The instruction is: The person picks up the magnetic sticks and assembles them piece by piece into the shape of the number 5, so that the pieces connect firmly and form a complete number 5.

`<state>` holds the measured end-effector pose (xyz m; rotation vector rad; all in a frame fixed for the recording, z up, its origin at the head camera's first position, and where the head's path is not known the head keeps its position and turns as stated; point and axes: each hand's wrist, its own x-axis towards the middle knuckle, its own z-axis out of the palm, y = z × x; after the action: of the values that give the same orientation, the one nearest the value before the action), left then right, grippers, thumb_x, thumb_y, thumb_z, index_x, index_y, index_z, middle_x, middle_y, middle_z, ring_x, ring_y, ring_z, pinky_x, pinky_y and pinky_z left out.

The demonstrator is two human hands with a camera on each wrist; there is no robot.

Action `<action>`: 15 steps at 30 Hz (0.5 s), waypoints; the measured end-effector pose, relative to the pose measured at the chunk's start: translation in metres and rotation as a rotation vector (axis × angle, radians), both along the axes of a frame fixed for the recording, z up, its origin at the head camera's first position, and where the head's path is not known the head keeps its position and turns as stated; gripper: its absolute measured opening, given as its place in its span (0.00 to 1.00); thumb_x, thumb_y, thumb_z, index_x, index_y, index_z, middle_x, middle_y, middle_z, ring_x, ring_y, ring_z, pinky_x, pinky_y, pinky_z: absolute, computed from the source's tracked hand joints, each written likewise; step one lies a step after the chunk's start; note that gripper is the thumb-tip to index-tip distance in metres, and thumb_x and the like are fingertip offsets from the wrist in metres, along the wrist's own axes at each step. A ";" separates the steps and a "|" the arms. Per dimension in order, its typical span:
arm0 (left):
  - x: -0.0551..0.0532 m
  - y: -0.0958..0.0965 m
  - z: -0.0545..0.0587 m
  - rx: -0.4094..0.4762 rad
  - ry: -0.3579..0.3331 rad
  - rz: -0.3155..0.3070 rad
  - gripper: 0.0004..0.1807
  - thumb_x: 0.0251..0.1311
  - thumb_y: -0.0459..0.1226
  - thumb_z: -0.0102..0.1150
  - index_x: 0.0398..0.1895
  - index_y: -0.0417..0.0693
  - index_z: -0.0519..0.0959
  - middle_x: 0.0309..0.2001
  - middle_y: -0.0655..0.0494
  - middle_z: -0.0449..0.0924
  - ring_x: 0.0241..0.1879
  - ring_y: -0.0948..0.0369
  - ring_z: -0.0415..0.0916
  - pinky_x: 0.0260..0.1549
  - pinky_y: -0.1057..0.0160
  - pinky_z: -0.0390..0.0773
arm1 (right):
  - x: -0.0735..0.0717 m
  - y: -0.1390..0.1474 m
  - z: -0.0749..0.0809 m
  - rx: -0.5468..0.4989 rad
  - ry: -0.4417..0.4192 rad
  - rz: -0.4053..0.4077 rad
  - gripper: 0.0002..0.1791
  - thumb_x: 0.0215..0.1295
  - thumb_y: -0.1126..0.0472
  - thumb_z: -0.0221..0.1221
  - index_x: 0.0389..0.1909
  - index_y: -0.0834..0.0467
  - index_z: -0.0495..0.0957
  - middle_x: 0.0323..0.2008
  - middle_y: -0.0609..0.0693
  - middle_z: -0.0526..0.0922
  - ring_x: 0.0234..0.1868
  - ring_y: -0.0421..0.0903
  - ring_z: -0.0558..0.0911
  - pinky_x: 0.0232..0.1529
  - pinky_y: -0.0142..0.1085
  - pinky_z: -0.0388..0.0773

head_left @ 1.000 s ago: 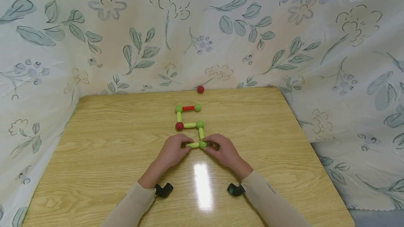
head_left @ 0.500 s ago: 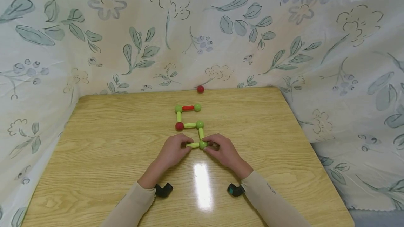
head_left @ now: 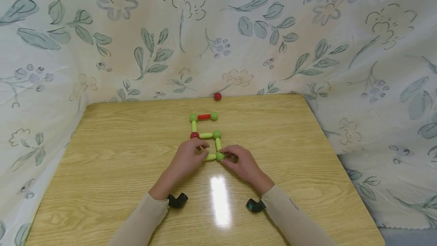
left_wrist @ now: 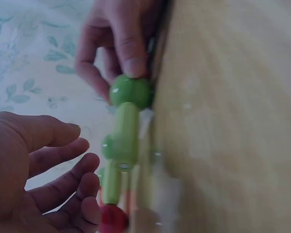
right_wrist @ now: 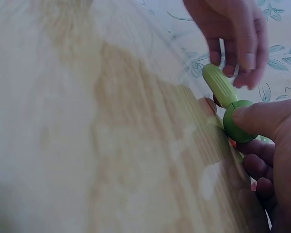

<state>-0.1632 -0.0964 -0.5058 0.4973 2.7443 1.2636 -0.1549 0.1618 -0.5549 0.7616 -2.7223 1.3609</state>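
Observation:
A chain of balls and short rods lies on the wooden table, bending like a figure 5. My right hand (head_left: 241, 163) pinches the green ball (head_left: 220, 156) at its near end between thumb and fingers. From that ball a yellow-green rod (left_wrist: 126, 133) points left, its free end showing a small metal tip in the left wrist view. My left hand (head_left: 187, 157) is just left of this rod, fingers apart and loosely bent, holding nothing. Its knuckles overlap the lower edge of the chain's red ball (head_left: 194, 135) in the head view. A red rod (head_left: 204, 117) tops the chain.
A loose red ball (head_left: 217, 96) sits at the table's (head_left: 112, 155) back edge, against the floral cloth (head_left: 211, 29). Black wrist-worn pieces stick out by both sleeves, one at the left (head_left: 178, 201) and one at the right (head_left: 255, 205).
My left hand has let go of the yellow-green rod and moved slightly up and away, its fingers spreading. The right hand keeps its pinch on the green ball.

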 end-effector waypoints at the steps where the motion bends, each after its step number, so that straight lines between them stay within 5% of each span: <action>1: -0.003 0.000 0.003 0.003 0.003 0.000 0.11 0.71 0.35 0.71 0.53 0.44 0.89 0.47 0.56 0.87 0.48 0.55 0.82 0.50 0.50 0.83 | 0.000 0.000 0.000 0.000 0.002 0.002 0.16 0.70 0.58 0.75 0.57 0.47 0.88 0.47 0.40 0.86 0.47 0.41 0.83 0.47 0.41 0.83; 7: -0.027 -0.002 0.024 0.015 0.010 -0.008 0.14 0.73 0.36 0.70 0.57 0.41 0.88 0.53 0.48 0.87 0.50 0.50 0.83 0.51 0.49 0.84 | 0.000 -0.002 0.001 -0.002 -0.001 0.016 0.15 0.71 0.57 0.74 0.57 0.47 0.88 0.47 0.39 0.86 0.47 0.41 0.83 0.48 0.40 0.83; 15: -0.072 0.000 0.041 0.033 0.019 0.025 0.16 0.75 0.40 0.68 0.59 0.41 0.87 0.51 0.50 0.87 0.52 0.50 0.81 0.50 0.50 0.82 | 0.001 -0.001 0.002 0.000 -0.015 -0.005 0.15 0.71 0.58 0.74 0.56 0.47 0.88 0.48 0.40 0.86 0.48 0.41 0.84 0.49 0.41 0.84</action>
<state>-0.2353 -0.0959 -0.4646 0.4825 2.7577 1.3189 -0.1535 0.1606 -0.5530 0.7478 -2.7339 1.3709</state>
